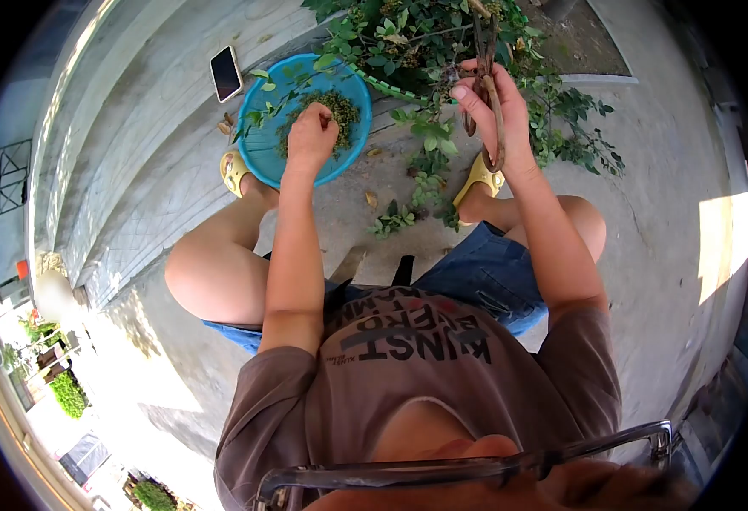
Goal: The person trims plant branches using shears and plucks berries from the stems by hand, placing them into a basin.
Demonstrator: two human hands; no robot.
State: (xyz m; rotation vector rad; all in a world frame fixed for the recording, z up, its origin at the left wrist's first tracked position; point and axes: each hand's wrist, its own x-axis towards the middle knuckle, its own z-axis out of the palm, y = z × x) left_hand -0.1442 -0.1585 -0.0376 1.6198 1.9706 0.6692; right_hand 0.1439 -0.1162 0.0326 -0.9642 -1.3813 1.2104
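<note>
My left hand [311,136] is over a round blue basin [259,153], its fingers closed and bent down toward small green berries [340,106] heaped inside. Whatever those fingers may pinch is hidden. In my right hand [506,119] is a pair of old brown scissors [495,128], blades pointing away from me and handle loops around the thumb side. Just beyond and left of that hand spreads a pile of leafy green branches [382,43] bearing berry clusters. A few leafy sprigs [267,111] also lie across the basin's left part.
A phone [226,74] lies on the pale stone steps [152,111] left of the basin. My feet in yellow sandals [480,179] flank the work area. Loose sprigs [394,220] and dry leaves [371,199] lie on the concrete between them. A soil bed [591,43] is at the upper right.
</note>
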